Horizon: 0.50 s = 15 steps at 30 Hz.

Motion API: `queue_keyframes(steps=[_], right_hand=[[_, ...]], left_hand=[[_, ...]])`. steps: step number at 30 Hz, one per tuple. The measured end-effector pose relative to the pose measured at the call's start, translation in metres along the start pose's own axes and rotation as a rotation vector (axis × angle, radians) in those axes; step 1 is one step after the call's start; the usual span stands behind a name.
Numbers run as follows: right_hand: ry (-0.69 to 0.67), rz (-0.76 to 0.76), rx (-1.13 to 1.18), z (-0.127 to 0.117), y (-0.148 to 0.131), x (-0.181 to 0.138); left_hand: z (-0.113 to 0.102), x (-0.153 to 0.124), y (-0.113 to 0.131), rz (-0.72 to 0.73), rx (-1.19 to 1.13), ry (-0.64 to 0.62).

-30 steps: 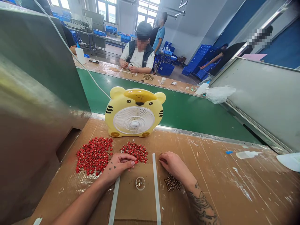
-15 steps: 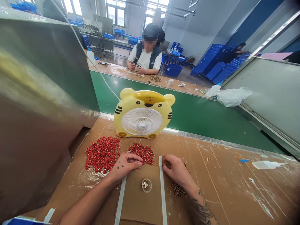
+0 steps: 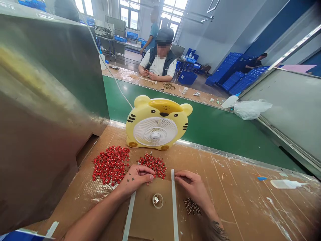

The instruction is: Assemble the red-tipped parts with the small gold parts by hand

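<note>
My left hand point(image 3: 137, 178) is closed in a pinch at the near edge of a small heap of red pieces with metallic tips point(image 3: 152, 164). What sits between its thumb and forefinger is too small to make out. Across the taped-off cardboard, my right hand point(image 3: 192, 185) also pinches, its fingertips beside the right strip of white tape point(image 3: 173, 201). Anything in that pinch is hidden. Under the right palm lies a pile of small dark and brass-coloured pieces point(image 3: 192, 206). Between my forearms stands a small clear round cup point(image 3: 157, 201), with a little something inside it.
A bigger red heap point(image 3: 110, 165) lies to the left, near a metal cabinet point(image 3: 55, 110). Behind the heaps stands a yellow animal-faced fan point(image 3: 157, 124). A white squeeze bottle point(image 3: 286, 184) lies at right. Beyond the green divider point(image 3: 213, 124), a co-worker point(image 3: 159, 63) sits.
My right hand has lifted off its pile a little and its fingers have straightened toward the tape. My left hand stays nearly in place. The view has shifted slightly, and a person now shows in the background.
</note>
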State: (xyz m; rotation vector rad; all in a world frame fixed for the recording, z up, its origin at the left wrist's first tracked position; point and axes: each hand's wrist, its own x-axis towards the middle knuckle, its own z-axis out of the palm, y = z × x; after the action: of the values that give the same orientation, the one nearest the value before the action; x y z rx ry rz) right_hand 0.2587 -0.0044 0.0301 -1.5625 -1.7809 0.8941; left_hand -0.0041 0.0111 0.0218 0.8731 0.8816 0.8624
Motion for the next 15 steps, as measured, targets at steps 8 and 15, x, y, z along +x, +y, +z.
queue_keyframes(steps=[8, 15], right_hand=[[-0.011, -0.001, 0.449, 0.046, -0.023, 0.006], [-0.025, 0.007, 0.677, 0.061, -0.02, 0.004]], left_hand=[[-0.001, 0.001, -0.005, 0.052, -0.004, 0.001], [0.0, 0.003, -0.009, 0.047, 0.0, -0.013]])
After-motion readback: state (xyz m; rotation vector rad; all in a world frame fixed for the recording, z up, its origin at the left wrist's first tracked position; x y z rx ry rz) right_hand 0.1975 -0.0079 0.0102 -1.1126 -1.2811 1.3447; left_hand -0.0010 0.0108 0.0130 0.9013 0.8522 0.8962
